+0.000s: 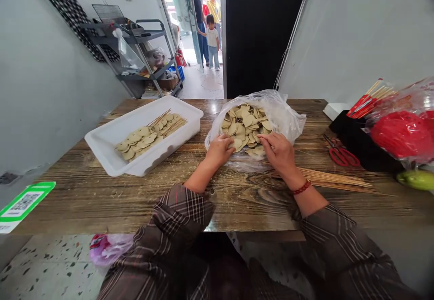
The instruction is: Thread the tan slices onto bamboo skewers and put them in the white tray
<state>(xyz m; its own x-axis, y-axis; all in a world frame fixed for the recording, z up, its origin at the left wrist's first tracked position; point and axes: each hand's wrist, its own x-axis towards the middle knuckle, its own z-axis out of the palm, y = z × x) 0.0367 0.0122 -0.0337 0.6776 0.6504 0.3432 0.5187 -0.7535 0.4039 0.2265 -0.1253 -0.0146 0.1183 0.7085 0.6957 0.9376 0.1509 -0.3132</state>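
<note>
A clear plastic bag (pixel 288 117) lies open on the wooden table, full of thin round beige slices (pixel 247 121). At the near left of the bag's mouth is my left hand (pixel 219 150), its fingers curled in against the slices. Across from it, my right hand (pixel 278 152) has thumb and forefinger pinched together at the slices' edge. What either hand holds is hidden by the fingers. Under and beside my right wrist lies a bundle of thin wooden skewers (pixel 339 180). Left of the bag, a white plastic tray (pixel 101 148) holds skewers threaded with the same kind of slices.
Red-handled scissors (pixel 343 155) lie at the right, beside a black box (pixel 364 146) with red-wrapped chopsticks (pixel 364 103) and a red bundle in plastic (pixel 402 133). A green QR-code card (pixel 25 205) is at the left edge. Beyond stand a grey cart (pixel 149 33) and people in a doorway.
</note>
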